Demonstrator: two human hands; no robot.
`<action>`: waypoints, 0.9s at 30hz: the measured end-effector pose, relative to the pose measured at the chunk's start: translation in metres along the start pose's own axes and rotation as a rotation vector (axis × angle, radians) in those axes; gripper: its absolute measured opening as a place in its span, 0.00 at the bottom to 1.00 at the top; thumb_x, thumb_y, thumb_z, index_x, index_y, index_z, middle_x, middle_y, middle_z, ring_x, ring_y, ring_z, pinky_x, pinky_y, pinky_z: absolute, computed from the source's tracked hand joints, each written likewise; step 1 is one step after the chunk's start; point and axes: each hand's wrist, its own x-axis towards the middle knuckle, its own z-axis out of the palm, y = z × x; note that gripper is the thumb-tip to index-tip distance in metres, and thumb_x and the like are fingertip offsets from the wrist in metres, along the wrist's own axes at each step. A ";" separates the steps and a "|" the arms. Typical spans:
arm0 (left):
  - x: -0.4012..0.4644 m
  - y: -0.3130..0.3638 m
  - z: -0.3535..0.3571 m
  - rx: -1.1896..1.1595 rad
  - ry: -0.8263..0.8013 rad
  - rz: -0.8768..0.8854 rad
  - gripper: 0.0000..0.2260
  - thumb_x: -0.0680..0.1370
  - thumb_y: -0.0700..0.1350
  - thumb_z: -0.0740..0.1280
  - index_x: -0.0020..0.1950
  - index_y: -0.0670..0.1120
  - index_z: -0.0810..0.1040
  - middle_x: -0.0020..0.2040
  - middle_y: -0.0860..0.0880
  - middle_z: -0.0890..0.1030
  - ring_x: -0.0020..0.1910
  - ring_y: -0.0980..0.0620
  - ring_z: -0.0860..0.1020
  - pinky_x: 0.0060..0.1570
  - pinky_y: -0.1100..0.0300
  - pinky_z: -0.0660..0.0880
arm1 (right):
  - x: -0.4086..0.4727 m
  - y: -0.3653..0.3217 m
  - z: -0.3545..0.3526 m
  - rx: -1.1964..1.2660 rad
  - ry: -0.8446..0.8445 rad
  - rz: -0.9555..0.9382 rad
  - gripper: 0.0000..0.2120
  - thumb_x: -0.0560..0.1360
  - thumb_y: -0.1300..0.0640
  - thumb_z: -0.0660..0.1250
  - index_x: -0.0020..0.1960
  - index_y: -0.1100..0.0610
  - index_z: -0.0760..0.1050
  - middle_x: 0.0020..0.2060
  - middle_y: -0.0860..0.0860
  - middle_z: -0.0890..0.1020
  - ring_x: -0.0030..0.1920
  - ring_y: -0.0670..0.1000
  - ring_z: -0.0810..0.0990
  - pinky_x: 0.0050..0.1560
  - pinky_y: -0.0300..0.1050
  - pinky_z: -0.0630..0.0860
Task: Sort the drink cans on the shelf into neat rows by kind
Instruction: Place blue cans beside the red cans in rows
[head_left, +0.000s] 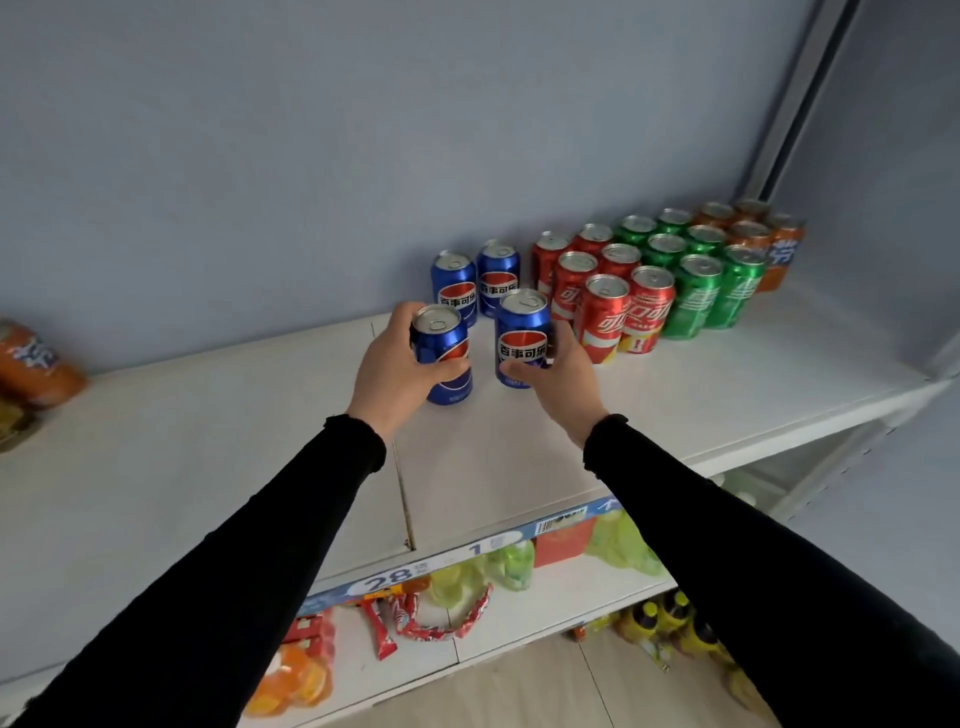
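Observation:
On the white shelf (519, 457), my left hand (395, 364) grips a blue cola can (444, 345) and my right hand (558, 371) grips a second blue cola can (522, 332). Both stand upright side by side, just in front of two more blue cans (475, 278) by the back wall. To the right stand rows of red cola cans (602, 291), then green cans (696, 270), then orange cans (753, 234) at the far right.
An orange can (36, 364) lies on its side at the shelf's left edge, above some packaged goods. The lower shelf (571, 592) holds snack packets and green bottles. A price strip (415, 569) runs along the shelf's front edge.

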 end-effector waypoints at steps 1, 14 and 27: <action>0.008 0.000 0.004 -0.004 -0.001 -0.001 0.27 0.68 0.50 0.80 0.62 0.53 0.71 0.53 0.59 0.80 0.49 0.64 0.77 0.45 0.68 0.71 | 0.009 0.001 0.000 0.011 0.003 -0.002 0.30 0.70 0.58 0.78 0.68 0.53 0.69 0.54 0.44 0.79 0.51 0.41 0.80 0.49 0.31 0.76; 0.079 -0.023 0.038 -0.018 -0.006 0.030 0.29 0.69 0.50 0.80 0.66 0.52 0.70 0.58 0.55 0.81 0.55 0.53 0.80 0.57 0.53 0.78 | 0.083 0.017 0.018 -0.064 -0.006 0.012 0.30 0.73 0.61 0.76 0.71 0.56 0.68 0.65 0.50 0.78 0.61 0.47 0.77 0.60 0.40 0.72; 0.087 -0.008 0.065 0.045 0.097 -0.011 0.33 0.69 0.48 0.80 0.68 0.49 0.68 0.64 0.50 0.76 0.61 0.52 0.77 0.62 0.54 0.77 | 0.094 0.029 0.010 -0.008 -0.055 -0.085 0.33 0.74 0.64 0.73 0.75 0.54 0.65 0.69 0.50 0.75 0.68 0.45 0.73 0.70 0.42 0.70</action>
